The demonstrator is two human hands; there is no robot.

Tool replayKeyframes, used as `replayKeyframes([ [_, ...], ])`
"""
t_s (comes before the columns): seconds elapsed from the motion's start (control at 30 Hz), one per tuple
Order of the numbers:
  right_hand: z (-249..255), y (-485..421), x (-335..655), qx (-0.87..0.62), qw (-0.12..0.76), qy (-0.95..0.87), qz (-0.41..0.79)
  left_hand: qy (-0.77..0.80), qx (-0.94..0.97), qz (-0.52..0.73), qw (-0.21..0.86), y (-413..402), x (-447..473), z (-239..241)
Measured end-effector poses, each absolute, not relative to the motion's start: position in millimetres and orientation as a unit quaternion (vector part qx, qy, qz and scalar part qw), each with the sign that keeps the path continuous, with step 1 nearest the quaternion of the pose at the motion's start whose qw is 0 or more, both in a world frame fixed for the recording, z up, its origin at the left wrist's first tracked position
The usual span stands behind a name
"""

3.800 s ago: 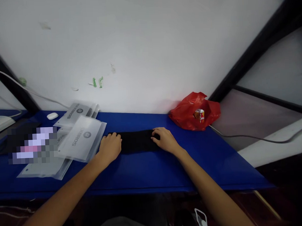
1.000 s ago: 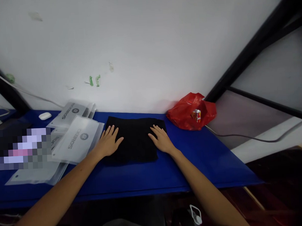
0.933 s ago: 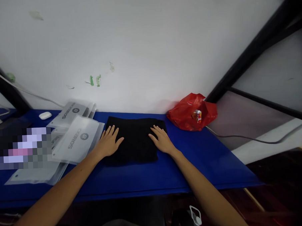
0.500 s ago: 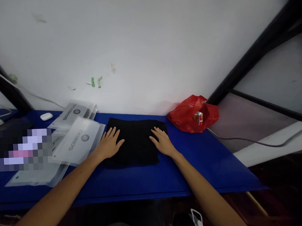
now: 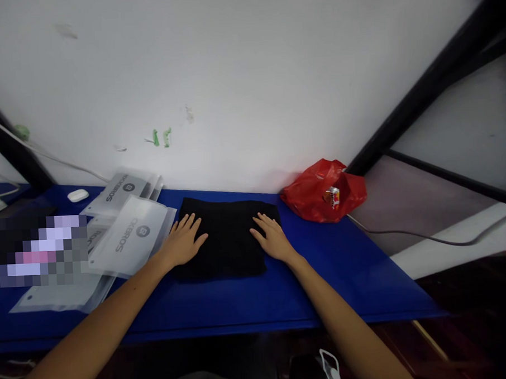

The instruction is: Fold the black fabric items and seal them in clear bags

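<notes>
A folded piece of black cloth (image 5: pixel 230 241) lies flat on the blue tabletop (image 5: pixel 225 311) in front of me; what kind of garment or fabric it is I cannot make out. On its left side rests my left hand (image 5: pixel 182 241), palm down with the fingers spread. My right hand (image 5: pixel 272 237) lies the same way on the cloth's right edge, thumb and fingers apart. Neither hand grips anything. Just left of my left hand are frosted plastic bags (image 5: pixel 131 234) with dark printed lettering, overlapping one another.
A crumpled red plastic bag (image 5: pixel 320 195) sits at the back right, near a black metal post (image 5: pixel 380 128). At the back left lies a small white case (image 5: pixel 78 195). A pixelated dark object (image 5: pixel 19 213) is at the far left. The white wall (image 5: pixel 248 89) rises behind the table.
</notes>
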State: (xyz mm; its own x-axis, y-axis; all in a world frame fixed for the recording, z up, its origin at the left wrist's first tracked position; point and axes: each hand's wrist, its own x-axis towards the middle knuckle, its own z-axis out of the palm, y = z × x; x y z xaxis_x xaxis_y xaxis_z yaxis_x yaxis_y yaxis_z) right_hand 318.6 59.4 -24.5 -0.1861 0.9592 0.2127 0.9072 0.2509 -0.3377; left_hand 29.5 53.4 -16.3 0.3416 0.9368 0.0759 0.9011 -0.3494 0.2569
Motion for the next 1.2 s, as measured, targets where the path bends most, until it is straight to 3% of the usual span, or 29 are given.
replayKeyframes([
  [0.5, -25.4, 59.6, 318.9, -0.604, 0.202, -0.769, 0.051, 0.553, 0.823, 0.105, 0.078, 50.7, 29.7, -10.3],
  [0.63, -6.0, 43.4, 309.2, -0.564, 0.266, -0.781, 0.031, 0.514, 0.845, 0.144, 0.032, 28.4, 31.6, 11.3],
  [0.73, 12.9, 15.4, 294.2, -0.506, 0.306, -0.806, 0.036, 0.470, 0.868, 0.148, 0.060, -2.7, 31.3, 30.1],
  [0.97, 23.3, -31.0, 280.8, -0.449, 0.144, -0.874, 0.117, 0.456, 0.882, 0.090, 0.077, -44.1, 6.5, 24.5],
  [1.2, 21.4, -29.9, 291.1, -0.465, 0.149, -0.869, 0.077, 0.460, 0.880, 0.107, 0.057, -39.4, 0.8, 16.6],
])
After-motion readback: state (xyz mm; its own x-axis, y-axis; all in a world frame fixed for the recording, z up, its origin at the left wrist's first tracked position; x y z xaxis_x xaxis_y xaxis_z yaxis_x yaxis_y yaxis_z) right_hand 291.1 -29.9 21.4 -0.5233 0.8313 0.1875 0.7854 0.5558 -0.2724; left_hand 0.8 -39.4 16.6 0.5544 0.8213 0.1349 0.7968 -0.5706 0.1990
